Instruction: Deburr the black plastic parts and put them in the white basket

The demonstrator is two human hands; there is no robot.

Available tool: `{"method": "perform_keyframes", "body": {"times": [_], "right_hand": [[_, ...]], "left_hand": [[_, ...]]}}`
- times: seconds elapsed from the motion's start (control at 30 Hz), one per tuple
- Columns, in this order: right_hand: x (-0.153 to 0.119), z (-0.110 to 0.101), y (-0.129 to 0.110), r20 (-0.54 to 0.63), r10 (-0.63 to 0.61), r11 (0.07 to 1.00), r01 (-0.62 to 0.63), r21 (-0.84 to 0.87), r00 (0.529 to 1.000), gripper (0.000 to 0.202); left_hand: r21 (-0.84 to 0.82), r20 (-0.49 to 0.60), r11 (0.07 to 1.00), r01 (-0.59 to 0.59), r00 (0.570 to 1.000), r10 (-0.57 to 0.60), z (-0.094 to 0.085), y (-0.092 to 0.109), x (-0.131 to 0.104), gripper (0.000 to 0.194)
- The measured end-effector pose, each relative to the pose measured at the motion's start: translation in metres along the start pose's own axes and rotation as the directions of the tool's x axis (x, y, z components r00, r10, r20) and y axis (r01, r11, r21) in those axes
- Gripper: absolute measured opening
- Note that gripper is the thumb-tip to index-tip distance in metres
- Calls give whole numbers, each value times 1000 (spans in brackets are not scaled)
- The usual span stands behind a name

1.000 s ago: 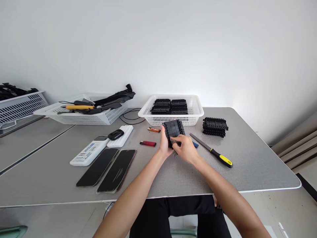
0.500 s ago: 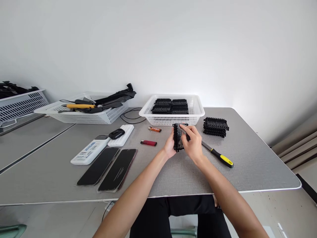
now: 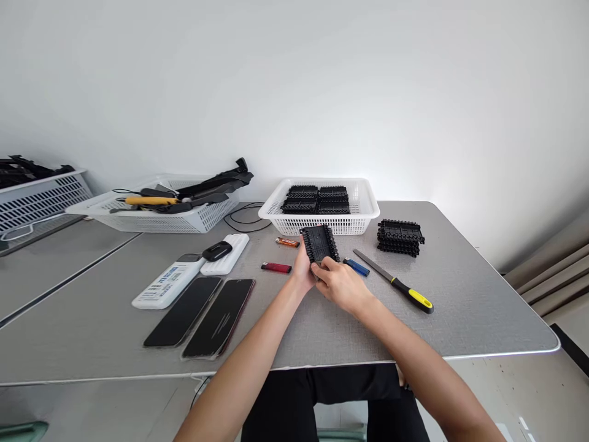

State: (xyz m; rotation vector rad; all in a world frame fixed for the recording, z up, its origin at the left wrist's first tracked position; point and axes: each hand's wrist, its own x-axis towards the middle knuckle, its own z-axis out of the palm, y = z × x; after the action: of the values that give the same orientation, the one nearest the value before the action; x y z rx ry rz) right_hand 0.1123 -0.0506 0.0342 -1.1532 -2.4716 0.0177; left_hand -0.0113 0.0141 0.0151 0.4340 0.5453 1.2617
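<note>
A black ribbed plastic part (image 3: 321, 242) is tilted above the table, with my left hand (image 3: 304, 269) wrapped round its left side. My right hand (image 3: 339, 283) is closed at the part's lower edge; what its fingers pinch there is too small to make out. Just beyond the right hand lies a blue lighter (image 3: 357, 267). To its right, a file with a black and yellow handle (image 3: 413, 296) rests on the table. Similar black parts (image 3: 400, 237) are stacked further right, and others (image 3: 316, 199) sit in a white basket (image 3: 322, 226).
Left of my hands lie a red lighter (image 3: 276, 267), an orange lighter (image 3: 288, 242), two dark phones (image 3: 219, 317), white power banks (image 3: 168, 283) and a black mouse (image 3: 216, 250). A basket (image 3: 184, 222) of tools and black pieces stands at the back left, beside a black cable (image 3: 246, 222).
The black part has turned and moved a little left in my left hand. My right hand has moved down and left, from its face to its lower edge, and the blue lighter has come into view.
</note>
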Motion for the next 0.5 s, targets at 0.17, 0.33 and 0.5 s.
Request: {"method": "perform_keyframes", "body": {"times": [0.17,0.33,0.5], "right_hand": [[-3,0,17,-230,95,975,-44,218,969,22],[-2,-4,22,-541,309,854,21,519,782,33],[2,-4,25,-492,373,757,49,652,787,29]], "left_hand": [[18,-43,1000,-10,999,11,3,2,-1,57],[134,-58,991,22,998,-14,5,-5,-5,56],[270,39,932,-240,970,238,6,-13,-5,40]]}}
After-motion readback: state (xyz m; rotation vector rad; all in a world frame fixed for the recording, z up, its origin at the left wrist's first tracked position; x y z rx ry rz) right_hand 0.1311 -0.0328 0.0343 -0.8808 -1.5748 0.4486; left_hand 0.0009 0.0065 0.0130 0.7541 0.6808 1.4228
